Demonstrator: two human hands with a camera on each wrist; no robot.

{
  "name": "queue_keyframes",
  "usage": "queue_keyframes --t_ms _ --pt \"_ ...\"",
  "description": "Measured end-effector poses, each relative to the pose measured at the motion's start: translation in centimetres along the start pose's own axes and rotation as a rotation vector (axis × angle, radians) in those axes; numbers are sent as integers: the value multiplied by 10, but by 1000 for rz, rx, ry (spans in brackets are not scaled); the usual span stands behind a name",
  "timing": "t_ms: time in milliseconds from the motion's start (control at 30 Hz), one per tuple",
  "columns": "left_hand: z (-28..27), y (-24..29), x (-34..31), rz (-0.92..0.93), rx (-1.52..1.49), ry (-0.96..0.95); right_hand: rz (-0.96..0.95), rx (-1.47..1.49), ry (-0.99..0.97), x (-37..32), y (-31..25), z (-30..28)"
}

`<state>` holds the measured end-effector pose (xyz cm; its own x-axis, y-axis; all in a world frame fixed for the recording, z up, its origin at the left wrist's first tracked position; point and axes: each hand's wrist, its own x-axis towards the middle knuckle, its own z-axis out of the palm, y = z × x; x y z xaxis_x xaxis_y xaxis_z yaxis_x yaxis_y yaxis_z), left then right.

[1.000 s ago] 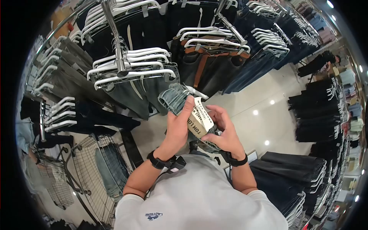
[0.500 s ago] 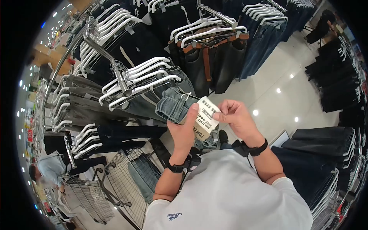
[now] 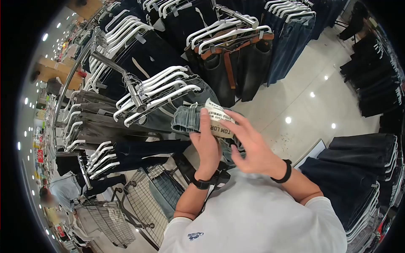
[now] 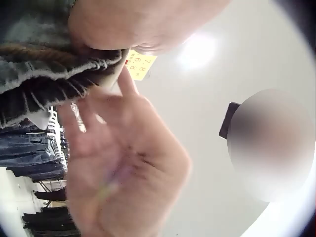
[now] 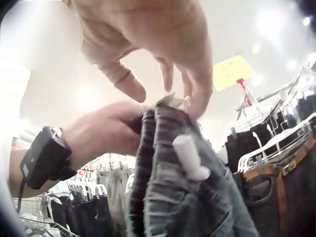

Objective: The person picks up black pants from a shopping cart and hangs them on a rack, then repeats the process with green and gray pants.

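right grip [image 3: 253, 149] has let go of the label [image 3: 219, 121] since 0.5 s ago — fingers now spread & loose, holding nothing, laid over the label's right side. left grip [image 3: 206, 145] is wrapped round the folded jeans [image 3: 185, 120], thumb pressing the label flat on the denim. jeans sit in the left grip, btwn both palms. white hangers [image 3: 162, 90] w/ more trousers hang just beyond the fingertips — wire cart [image 3: 143, 198] below the left wrist.

Item, as I log it: one pair of faded blue denim jeans [image 3: 184, 120], bunched, gripped mid-air in the left hand [image 3: 206, 145]. A cream cardboard label [image 3: 220, 120] lies across them (print reads "TOM LOR").
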<state>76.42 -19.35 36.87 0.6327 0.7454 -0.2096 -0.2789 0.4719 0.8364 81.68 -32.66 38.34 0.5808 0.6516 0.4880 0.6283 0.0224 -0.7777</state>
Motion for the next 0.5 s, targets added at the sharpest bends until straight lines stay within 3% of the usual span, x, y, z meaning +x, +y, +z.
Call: queue_keyframes --t_ms 67,267,367,400,433,500 --pt "9 -6 -6 50 64 -34 90 33 -43 -2 5 9" --pt "8 -7 -21 146 118 -360 -48 111 47 11 29 -10" --pt "7 10 -12 203 441 -413 29 88 33 24 41 -48" --pt "0 14 -7 106 344 -397 91 117 110 31 40 -60" --pt "2 25 -3 120 375 -323 153 145 188 38 38 -72" --pt "-21 44 20 288 695 -439 295 191 241 48 43 -95"
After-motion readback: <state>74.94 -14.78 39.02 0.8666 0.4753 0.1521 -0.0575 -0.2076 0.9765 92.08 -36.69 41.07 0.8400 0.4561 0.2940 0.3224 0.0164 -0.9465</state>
